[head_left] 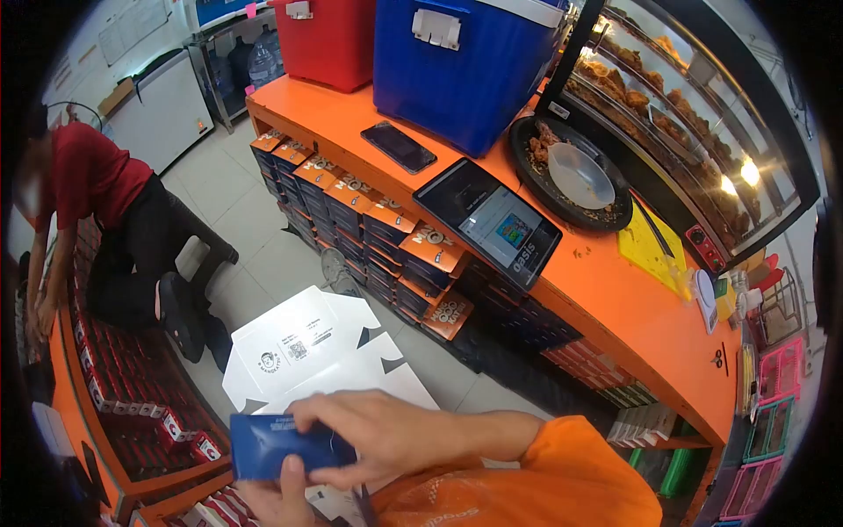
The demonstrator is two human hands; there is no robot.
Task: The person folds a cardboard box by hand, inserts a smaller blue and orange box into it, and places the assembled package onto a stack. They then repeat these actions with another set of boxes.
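Note:
An unfolded white cardboard box [325, 356], printed with a round logo and a code square, lies spread out in front of my body. Over its near end is a glossy dark blue piece of cardboard [263, 436]; whether it belongs to the same box I cannot tell. My right hand [386, 430] grips the blue piece from the right, fingers curled over its top. From below, my left hand [277, 502] pinches its lower edge with the thumb on the face; the rest of that hand is largely hidden.
Stacked orange-and-blue boxes [351, 198] fill the shelf under the orange counter [632, 299]. On the counter are a tablet [487, 220], a phone [398, 147], a blue cooler [457, 75] and a black tray [531, 167]. A person in red [97, 171] bends at the left.

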